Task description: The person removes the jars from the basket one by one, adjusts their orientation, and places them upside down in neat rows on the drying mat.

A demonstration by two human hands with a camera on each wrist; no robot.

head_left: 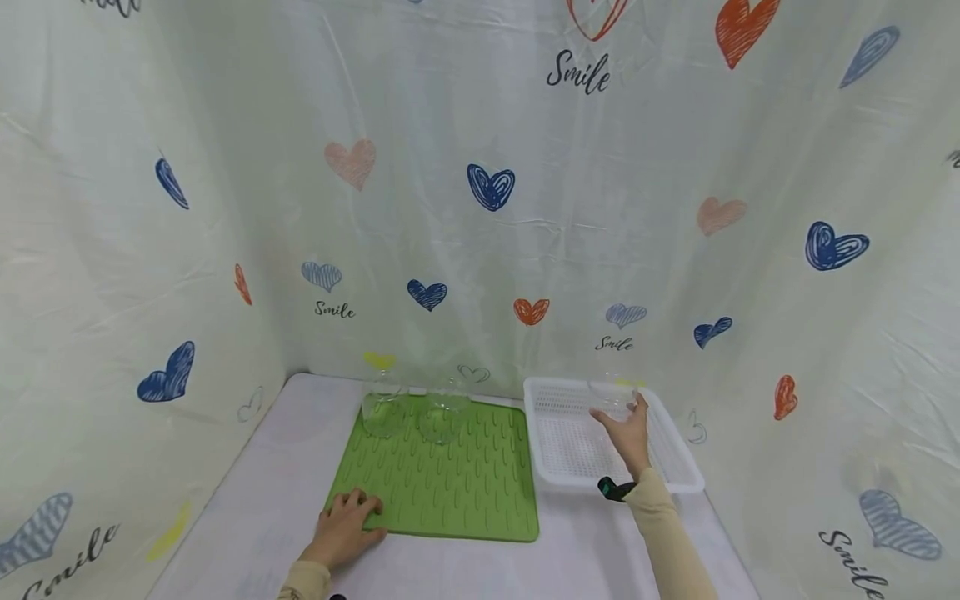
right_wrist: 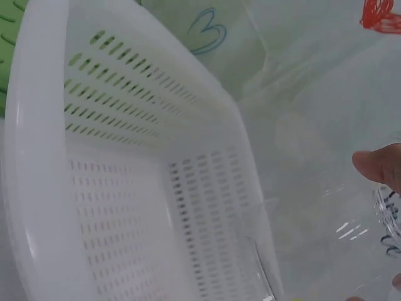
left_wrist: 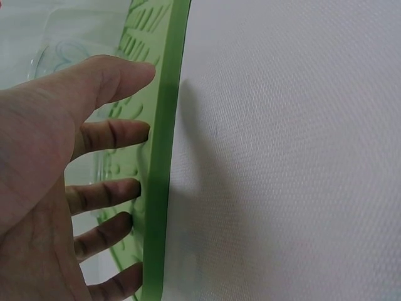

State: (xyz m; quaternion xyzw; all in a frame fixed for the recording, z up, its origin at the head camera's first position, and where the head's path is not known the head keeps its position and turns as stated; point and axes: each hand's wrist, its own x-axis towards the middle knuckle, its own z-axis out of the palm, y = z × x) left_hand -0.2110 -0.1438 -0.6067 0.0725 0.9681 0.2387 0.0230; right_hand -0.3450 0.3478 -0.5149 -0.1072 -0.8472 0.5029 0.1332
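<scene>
My right hand (head_left: 628, 429) holds a clear, see-through vessel (head_left: 611, 390) by its sides, above the back of the white perforated basket (head_left: 558, 482). In the right wrist view only the thumb (right_wrist: 379, 164) and a few fingertips of that hand show, beside the clear vessel (right_wrist: 341, 232). My left hand (head_left: 345, 529) lies at the front left corner of the green ridged mat (head_left: 465, 500). Its spread fingers (left_wrist: 113, 135) touch the mat near the edge. Two more clear vessels, one on the left (head_left: 382, 417) and one beside it (head_left: 442, 421), stand at the mat's back.
A white cloth (head_left: 255, 483) covers the table under the mat and basket. Right behind them hangs a pale curtain (head_left: 420, 225) printed with hearts and "Smile", which also closes off both sides. The basket stands close to the mat's right edge.
</scene>
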